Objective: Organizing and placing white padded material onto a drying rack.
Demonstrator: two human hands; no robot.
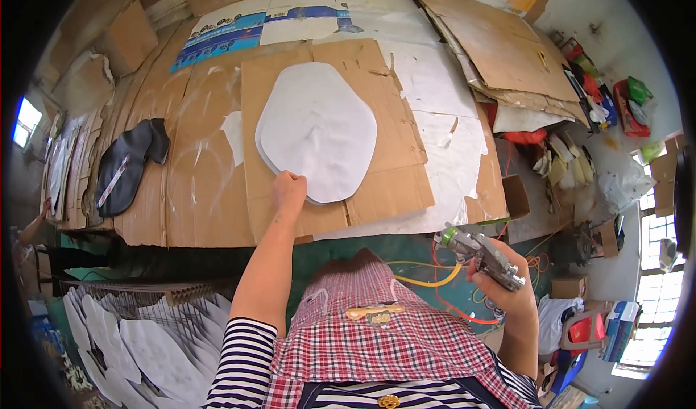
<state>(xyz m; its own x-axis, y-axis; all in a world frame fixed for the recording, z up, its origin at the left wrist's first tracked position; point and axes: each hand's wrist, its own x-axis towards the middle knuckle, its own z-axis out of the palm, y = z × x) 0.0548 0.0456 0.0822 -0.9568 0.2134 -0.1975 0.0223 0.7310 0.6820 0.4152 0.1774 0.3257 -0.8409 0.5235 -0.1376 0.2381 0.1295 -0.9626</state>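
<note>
A stack of white rounded sheets (319, 126) lies on a brown cardboard panel (391, 184) on the table. My left hand (290, 192) is closed at the stack's near edge, its fingers pinching the rim of a sheet. Lower sheets peek out along the left side of the pile. My right hand (500, 282) is wrapped round a metal spray gun (486, 253) with a green ring at its front end, held off the table's near edge to the right. Yellow and orange hoses trail below the gun.
A black curved piece (130, 166) with a pale strip on it lies at the table's left. Flattened cardboard (500, 47) is stacked at the far right. Several grey-white sheets (159, 351) hang from a rack at the lower left. Another person's arm (35, 224) shows at the far left.
</note>
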